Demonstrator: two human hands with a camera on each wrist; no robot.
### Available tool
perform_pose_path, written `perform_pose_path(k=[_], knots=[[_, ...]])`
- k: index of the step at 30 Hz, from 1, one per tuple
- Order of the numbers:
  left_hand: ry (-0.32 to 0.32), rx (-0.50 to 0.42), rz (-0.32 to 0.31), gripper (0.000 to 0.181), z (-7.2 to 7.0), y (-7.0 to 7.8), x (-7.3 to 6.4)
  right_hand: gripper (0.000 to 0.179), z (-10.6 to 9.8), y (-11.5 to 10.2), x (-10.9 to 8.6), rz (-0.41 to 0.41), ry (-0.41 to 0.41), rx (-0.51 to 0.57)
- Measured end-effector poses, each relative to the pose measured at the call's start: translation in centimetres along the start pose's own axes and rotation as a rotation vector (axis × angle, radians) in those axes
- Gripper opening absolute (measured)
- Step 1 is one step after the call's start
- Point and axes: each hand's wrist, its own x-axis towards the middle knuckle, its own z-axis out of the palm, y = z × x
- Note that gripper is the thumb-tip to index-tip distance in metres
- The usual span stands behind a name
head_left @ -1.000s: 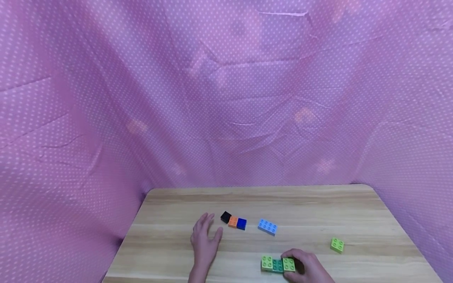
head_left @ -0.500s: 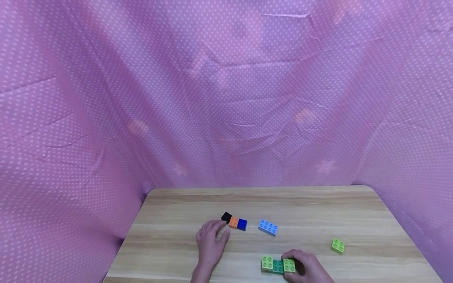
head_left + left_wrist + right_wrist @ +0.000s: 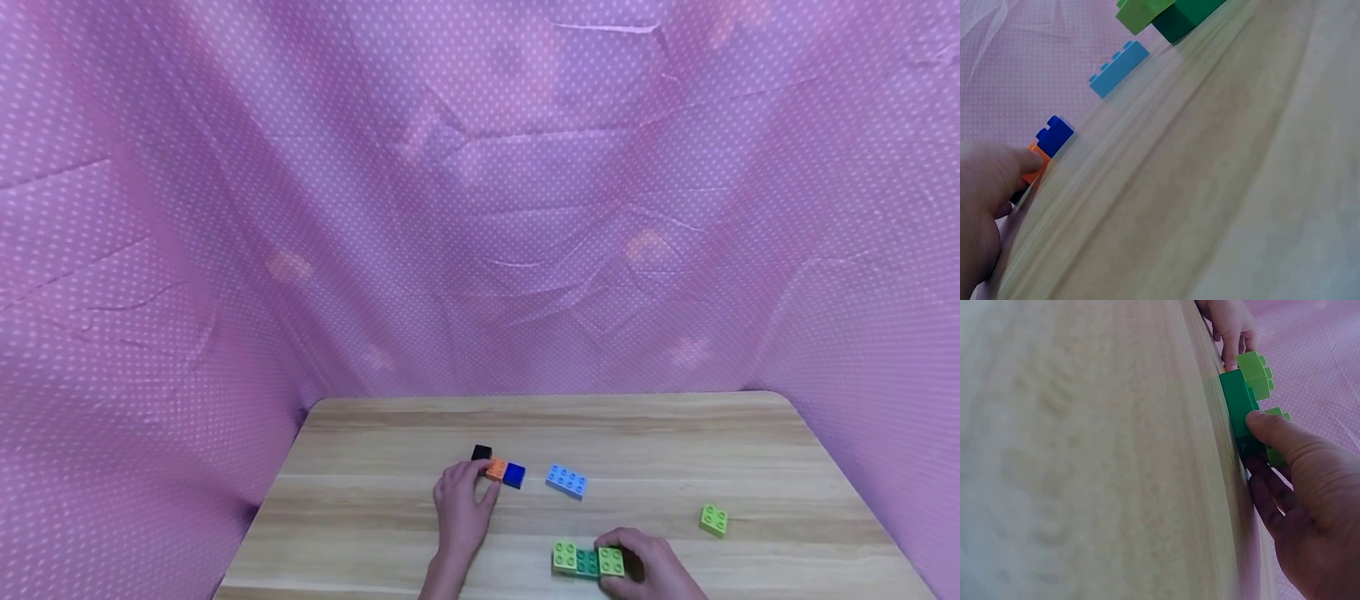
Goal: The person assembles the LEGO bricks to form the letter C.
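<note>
My left hand (image 3: 461, 510) is at the orange brick (image 3: 497, 468), thumb at its near side and forefinger at its far side, pinching it. In the left wrist view the thumb overlaps the orange brick (image 3: 1033, 169). A black brick (image 3: 482, 452) lies just beyond the fingers, and a dark blue brick (image 3: 514, 475) sits against the orange one's right side. My right hand (image 3: 651, 567) grips the right end of a dark green brick (image 3: 587, 563), which carries a light green brick (image 3: 565, 556) on its left end and another light green brick (image 3: 611, 562) on its right end.
A light blue brick (image 3: 567, 481) with two rows of studs lies between the hands, farther back. One loose light green brick (image 3: 714, 520) sits at the right on the wooden table (image 3: 375, 467). Pink dotted cloth (image 3: 525, 250) hangs around the back and sides.
My left hand has moved right, its fingers closing in on the orange brick. The black brick has turned and shifted slightly away. My right hand has stayed on the green bricks.
</note>
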Motion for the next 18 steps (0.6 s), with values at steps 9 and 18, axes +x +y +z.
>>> perform_pose_path(k=[9,18], knots=[[0.005,0.013,-0.023,0.030,0.16,-0.06,0.41,0.033,-0.10,0.01,0.24,0.008,0.004,0.000],[-0.022,-0.100,0.005,0.035,0.11,-0.22,0.65,0.033,-0.16,0.11,0.72,0.006,0.016,-0.004]])
